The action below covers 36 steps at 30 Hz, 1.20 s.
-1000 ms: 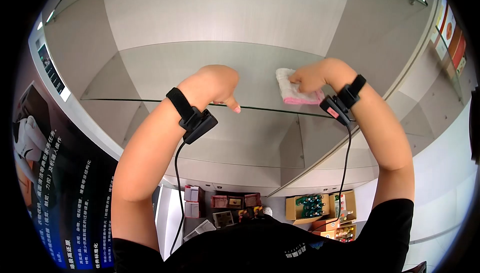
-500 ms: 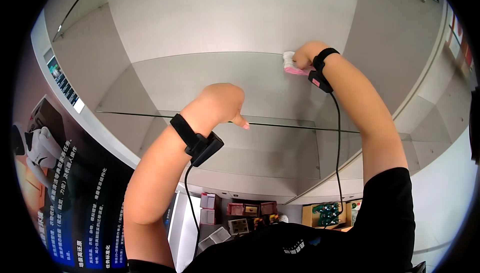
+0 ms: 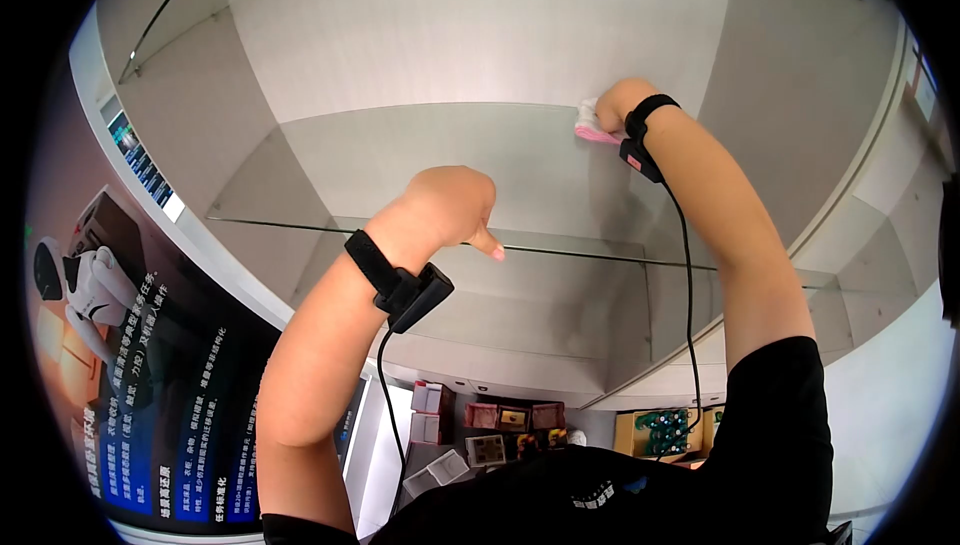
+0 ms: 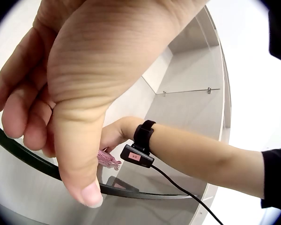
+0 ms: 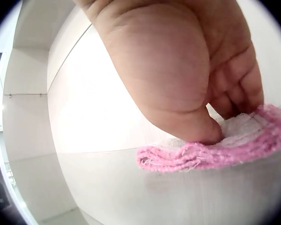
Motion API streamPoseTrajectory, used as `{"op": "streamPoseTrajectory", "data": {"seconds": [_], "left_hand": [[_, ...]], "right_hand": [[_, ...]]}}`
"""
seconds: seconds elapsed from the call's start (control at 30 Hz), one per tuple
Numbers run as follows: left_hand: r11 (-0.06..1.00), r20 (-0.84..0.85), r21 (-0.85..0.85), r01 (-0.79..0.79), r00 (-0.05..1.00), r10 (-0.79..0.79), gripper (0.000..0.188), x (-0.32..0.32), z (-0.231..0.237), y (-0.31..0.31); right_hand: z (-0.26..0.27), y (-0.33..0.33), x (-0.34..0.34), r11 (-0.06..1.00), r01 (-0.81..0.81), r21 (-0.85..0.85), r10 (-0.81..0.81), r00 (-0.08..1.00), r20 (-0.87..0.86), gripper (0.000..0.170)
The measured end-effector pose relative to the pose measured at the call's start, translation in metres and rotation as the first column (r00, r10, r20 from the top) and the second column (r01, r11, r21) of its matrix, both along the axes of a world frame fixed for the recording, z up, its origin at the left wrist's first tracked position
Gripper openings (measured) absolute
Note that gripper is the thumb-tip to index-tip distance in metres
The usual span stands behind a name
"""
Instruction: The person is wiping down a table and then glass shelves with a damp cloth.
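A folded white cloth with a pink edge (image 5: pixel 187 157) lies on the glass shelf (image 3: pixel 400 160), toward its back right, close to the back panel. My right hand (image 3: pixel 622 105) bears down on it from above, with bent fingers and the thumb (image 5: pixel 203 131) dug into its folds. At the front of the same shelf, my left hand (image 3: pixel 450 203) rests by the glass edge (image 4: pixel 28 159). Its thumb points down across that edge, while the fingers (image 4: pixel 21 110) curl loosely with nothing between them.
Pale cabinet panels (image 3: pixel 480 25) enclose the shelf at the back and sides. Below are open boxes (image 3: pixel 500 425) and a carton of green bottles (image 3: pixel 665 432). A printed banner (image 3: pixel 170 385) stands at left. Black cables (image 3: pixel 690 315) hang from both wrist cameras.
My right hand has moved the cloth from mid-shelf back to near the rear panel, then slightly right. The left hand stays at the front edge while the head view has shifted.
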<state>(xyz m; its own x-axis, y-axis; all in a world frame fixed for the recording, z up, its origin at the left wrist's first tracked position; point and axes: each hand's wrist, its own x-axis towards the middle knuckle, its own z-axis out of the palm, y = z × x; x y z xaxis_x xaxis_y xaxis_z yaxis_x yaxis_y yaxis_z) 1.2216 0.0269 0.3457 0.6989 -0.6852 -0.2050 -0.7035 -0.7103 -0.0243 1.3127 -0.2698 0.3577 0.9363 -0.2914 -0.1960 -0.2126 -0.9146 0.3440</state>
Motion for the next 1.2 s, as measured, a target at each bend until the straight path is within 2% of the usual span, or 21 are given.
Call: {"op": "streamPoseTrajectory", "data": {"seconds": [0.07,0.3,0.4,0.47,0.63,0.7,0.83,0.93,1.07,1.13,1.2], "left_hand": [[0.998,-0.003,-0.054,-0.012,1.000,0.012,0.048,-0.001,0.001,0.003],[0.999,0.018,-0.038,0.016,1.000,-0.015,0.048,0.004,-0.001,0.006],[0.997,0.027,-0.061,0.054,0.998,-0.052,0.048,0.007,-0.001,0.007],[0.996,0.049,-0.060,0.066,0.997,-0.063,0.048,0.010,-0.004,0.008],[0.999,0.035,-0.007,0.042,0.999,-0.042,0.047,0.018,-0.004,0.009],[0.999,0.018,0.020,0.043,0.999,-0.043,0.047,0.021,-0.006,0.004],[0.998,0.035,0.016,0.061,0.997,-0.061,0.047,0.013,-0.001,0.000],[0.996,0.052,-0.011,0.084,0.995,-0.083,0.047,0.012,-0.002,-0.001],[0.991,0.098,-0.013,0.133,0.987,-0.131,0.053,0.015,-0.006,-0.001],[0.994,0.080,-0.019,0.104,0.992,-0.102,0.048,0.016,-0.006,-0.002],[0.997,0.065,-0.021,0.069,0.996,-0.068,0.045,0.015,-0.005,-0.003]], "right_hand": [[-0.007,-0.003,0.000,0.996,-0.001,0.093,-0.009,0.994,0.110,0.026],[-0.007,0.000,-0.020,0.987,0.026,0.157,-0.032,0.999,0.038,0.025],[-0.011,0.001,-0.035,0.987,-0.003,0.158,-0.007,0.998,0.058,0.026],[-0.017,-0.003,-0.040,0.983,-0.148,0.105,0.136,0.985,0.110,0.028],[0.004,0.034,-0.082,0.993,-0.052,0.103,0.056,0.998,-0.037,0.038],[-0.001,0.033,-0.089,0.992,-0.108,0.065,0.112,0.991,-0.068,0.041],[0.008,0.054,-0.135,0.991,-0.095,0.095,0.103,0.990,-0.091,0.048],[-0.002,0.052,-0.150,0.970,-0.171,0.171,0.168,0.985,0.031,0.049],[0.002,0.076,-0.183,0.979,-0.090,0.185,0.093,0.996,-0.010,0.050],[-0.011,0.071,-0.188,0.963,-0.218,0.160,0.204,0.974,0.095,0.048],[-0.019,0.071,-0.198,0.954,-0.265,0.138,0.246,0.959,0.144,0.048]]}}
